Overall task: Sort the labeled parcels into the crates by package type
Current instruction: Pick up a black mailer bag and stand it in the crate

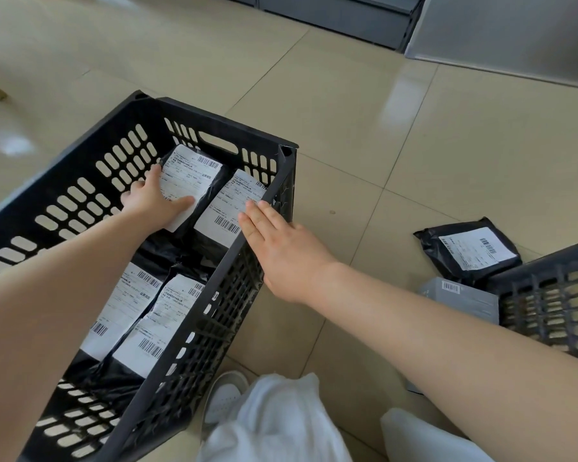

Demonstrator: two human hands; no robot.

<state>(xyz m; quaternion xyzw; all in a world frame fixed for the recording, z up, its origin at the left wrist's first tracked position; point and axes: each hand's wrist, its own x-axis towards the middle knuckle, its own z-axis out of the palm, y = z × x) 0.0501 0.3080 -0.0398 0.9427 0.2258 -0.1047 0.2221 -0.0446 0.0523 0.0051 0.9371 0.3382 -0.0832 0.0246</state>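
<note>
A black slatted crate [282, 181] stands on the floor at the left and holds several black poly-bag parcels with white labels. My left hand [149, 201] reaches inside and grips the far-left parcel [191, 175] by its left edge, thumb lying across the label. Beside it lies another labelled parcel [229, 208], and two more [137, 311] sit in the near half. My right hand [277, 241] hovers flat over the crate's right rim with straight fingers, holding nothing.
On the floor at the right lie a black labelled parcel [467, 248] and a grey box [461, 298], next to a second black crate [554, 295]. Grey cabinets [347, 18] line the far wall. My shoe [224, 398] and white clothing are at the bottom.
</note>
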